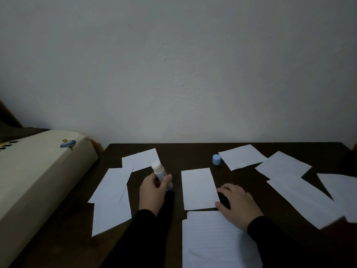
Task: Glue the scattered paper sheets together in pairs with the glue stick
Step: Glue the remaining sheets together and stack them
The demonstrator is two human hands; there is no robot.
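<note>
Table (241,149): dark brown, almost black in the dim light.
Sheets, e.g. centre sheet (199,188): plain white, bluish-grey cast.
Near sheet (214,240): white with faint horizontal ruling.
Glue stick (160,174): white exposed end and body, light blue base.
Cap (216,159): light blue.
Sleeves (146,235): black, both arms.
Wall (173,64): off-white, grey-toned, rough texture.
Box (38,171) at left: cream; small blue-and-yellow graphic (67,144) on top face; row of black rectangular marks (7,146) near the far left edge.
</note>
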